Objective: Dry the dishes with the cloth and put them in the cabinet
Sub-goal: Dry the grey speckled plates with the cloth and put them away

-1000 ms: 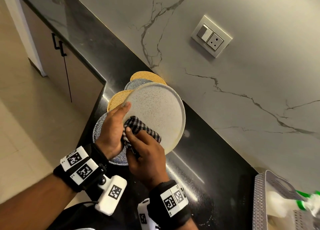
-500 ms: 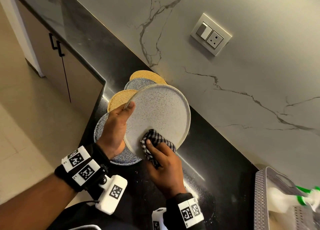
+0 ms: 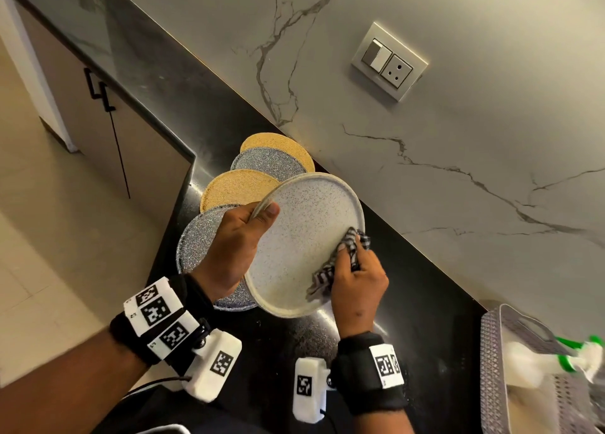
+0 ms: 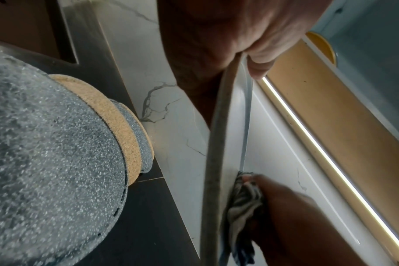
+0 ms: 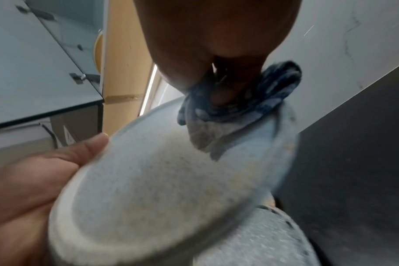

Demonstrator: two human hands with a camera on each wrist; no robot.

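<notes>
Left grip: left hand (image 3: 229,250) clamps the round white speckled plate (image 3: 301,237) at its 10 o'clock rim, thumb on the face, fingers behind.
Right grip: right hand (image 3: 357,279) holds the bunched black-and-white checked cloth (image 3: 340,256), fingers curled round it, pressing it on the plate face at about 4 o'clock.
Plate attitude: tilted, held clear of the black stone counter (image 3: 409,302); left wrist view shows it edge-on (image 4: 214,162) with the cloth (image 4: 243,207) against its upper face.
Right wrist view: cloth (image 5: 234,100) sits at the plate's (image 5: 171,180) far rim; picture blurred.
Plate position: centre of head view, above the counter, near the grey marble-veined wall (image 3: 458,171).
Stack on counter: four round speckled discs overlapping in a row from 8 o'clock to 12 o'clock of the held plate: grey disc (image 3: 199,237), yellow disc (image 3: 235,188), second grey disc (image 3: 268,163), second yellow disc (image 3: 278,143).
Wall fitting: beige switch-and-socket plate (image 3: 389,62) at 1 o'clock.
Counter, 4 o'clock: grey perforated plastic basket (image 3: 491,368).
Below counter, 10 o'clock: beige cabinet door with black handle (image 3: 98,89).
</notes>
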